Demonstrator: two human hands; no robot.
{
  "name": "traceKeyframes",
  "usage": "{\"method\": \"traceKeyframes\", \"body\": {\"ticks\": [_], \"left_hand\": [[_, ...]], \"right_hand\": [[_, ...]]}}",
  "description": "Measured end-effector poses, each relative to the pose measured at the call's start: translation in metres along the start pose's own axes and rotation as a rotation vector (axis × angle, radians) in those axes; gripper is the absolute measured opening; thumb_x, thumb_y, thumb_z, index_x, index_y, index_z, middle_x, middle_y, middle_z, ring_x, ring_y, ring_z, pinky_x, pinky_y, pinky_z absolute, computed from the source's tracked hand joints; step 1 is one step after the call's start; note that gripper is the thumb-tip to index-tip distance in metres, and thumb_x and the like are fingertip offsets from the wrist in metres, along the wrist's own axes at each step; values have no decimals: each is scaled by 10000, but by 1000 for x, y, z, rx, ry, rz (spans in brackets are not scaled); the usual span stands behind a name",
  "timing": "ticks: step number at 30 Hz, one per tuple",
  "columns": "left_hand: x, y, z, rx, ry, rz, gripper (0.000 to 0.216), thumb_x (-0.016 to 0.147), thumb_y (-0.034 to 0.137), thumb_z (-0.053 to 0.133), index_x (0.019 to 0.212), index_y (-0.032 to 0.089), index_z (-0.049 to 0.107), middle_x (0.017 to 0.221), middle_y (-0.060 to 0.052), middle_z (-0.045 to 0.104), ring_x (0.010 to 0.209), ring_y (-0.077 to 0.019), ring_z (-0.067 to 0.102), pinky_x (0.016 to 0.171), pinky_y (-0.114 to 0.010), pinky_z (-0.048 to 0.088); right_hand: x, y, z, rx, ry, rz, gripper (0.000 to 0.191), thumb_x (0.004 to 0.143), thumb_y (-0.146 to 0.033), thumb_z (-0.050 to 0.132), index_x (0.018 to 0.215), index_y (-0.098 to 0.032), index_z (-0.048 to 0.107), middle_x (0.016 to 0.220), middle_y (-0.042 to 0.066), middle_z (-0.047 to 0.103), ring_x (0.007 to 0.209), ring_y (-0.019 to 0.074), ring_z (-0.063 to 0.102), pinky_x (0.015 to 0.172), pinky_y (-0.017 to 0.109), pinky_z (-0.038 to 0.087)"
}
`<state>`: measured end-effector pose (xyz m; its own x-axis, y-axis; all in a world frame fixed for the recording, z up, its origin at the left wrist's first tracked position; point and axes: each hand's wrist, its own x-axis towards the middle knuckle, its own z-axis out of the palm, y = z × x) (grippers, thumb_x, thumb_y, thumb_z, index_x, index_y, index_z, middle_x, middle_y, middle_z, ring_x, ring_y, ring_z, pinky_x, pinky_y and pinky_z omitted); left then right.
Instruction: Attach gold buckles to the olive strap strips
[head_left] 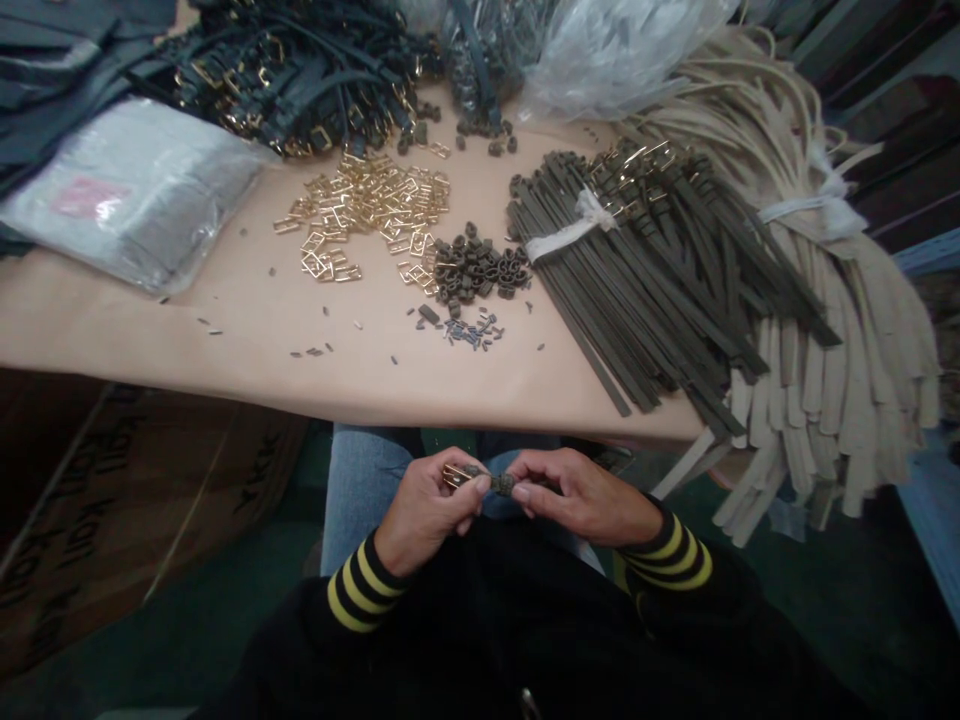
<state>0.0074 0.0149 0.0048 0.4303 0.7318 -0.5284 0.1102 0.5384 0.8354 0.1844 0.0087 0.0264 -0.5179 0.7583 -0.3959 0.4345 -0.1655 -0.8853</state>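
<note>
Over my lap, just below the table edge, both hands are closed on one small work piece. My left hand pinches a gold buckle between thumb and fingers. From the buckle a short dark olive strap end, with what looks like a keeper loop on it, runs across to the other side. There my right hand grips the olive piece with its fingertips. My fingers hide part of the strap. On the table ahead lie a pile of gold buckles, olive keeper loops and small metal pieces.
Bundled olive straps lie at the right of the table, beside beige straps hanging over its edge. Dark buckled straps and a plastic-wrapped packet are at the left. A cardboard box stands below.
</note>
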Motion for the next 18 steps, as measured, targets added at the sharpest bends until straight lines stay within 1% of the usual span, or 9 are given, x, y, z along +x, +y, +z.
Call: {"method": "traceKeyframes", "body": {"ticks": [2, 4, 6, 9, 12, 15, 18], "left_hand": [[0, -3, -1, -86, -59, -35, 213, 673, 339, 570, 688, 138, 503, 441, 71, 462, 316, -25, 345, 326, -146, 251], [0, -3, -1, -108, -86, -39, 212, 679, 339, 566, 687, 138, 497, 442, 72, 458, 315, -22, 341, 326, -143, 253], [-1, -1, 0, -44, -71, -13, 199, 680, 324, 562, 684, 136, 496, 442, 72, 452, 331, -27, 360, 340, -145, 273], [-3, 4, 1, 137, 6, 58, 149, 672, 277, 557, 668, 138, 503, 439, 76, 428, 360, -38, 379, 359, -151, 287], [-2, 5, 1, 238, 47, 86, 99, 668, 236, 545, 653, 146, 508, 448, 74, 430, 371, -43, 379, 364, -157, 284], [1, -1, 1, 220, 38, 55, 86, 672, 229, 544, 660, 152, 507, 447, 77, 434, 368, -46, 381, 369, -165, 285], [-1, -2, 1, 135, 21, 8, 118, 666, 246, 587, 659, 157, 511, 442, 77, 444, 374, -51, 389, 378, -174, 297]], "right_hand": [[1, 1, -1, 40, -37, 0, 186, 788, -253, 427, 755, -109, 539, 570, -15, 500, 499, 70, 419, 477, 171, 328], [1, 2, -2, 67, -63, -1, 204, 786, -274, 424, 765, -106, 539, 560, -17, 491, 485, 66, 410, 463, 169, 321], [2, 4, -3, 88, -77, -4, 213, 784, -292, 426, 761, -109, 532, 552, -19, 488, 475, 64, 404, 453, 167, 315], [3, 6, -2, 100, -71, -7, 224, 787, -313, 430, 734, -115, 521, 548, -18, 495, 472, 61, 401, 450, 165, 311], [4, 7, 0, 83, -56, 37, 233, 793, -314, 433, 668, -129, 498, 534, -20, 496, 458, 55, 398, 443, 161, 312], [5, 8, 5, 109, -66, 148, 236, 804, -315, 419, 649, -144, 467, 525, -29, 498, 411, 49, 414, 409, 157, 321], [4, 4, 10, 90, -46, 189, 235, 822, -311, 399, 677, -152, 490, 567, -14, 542, 446, 76, 497, 454, 190, 393]]}}
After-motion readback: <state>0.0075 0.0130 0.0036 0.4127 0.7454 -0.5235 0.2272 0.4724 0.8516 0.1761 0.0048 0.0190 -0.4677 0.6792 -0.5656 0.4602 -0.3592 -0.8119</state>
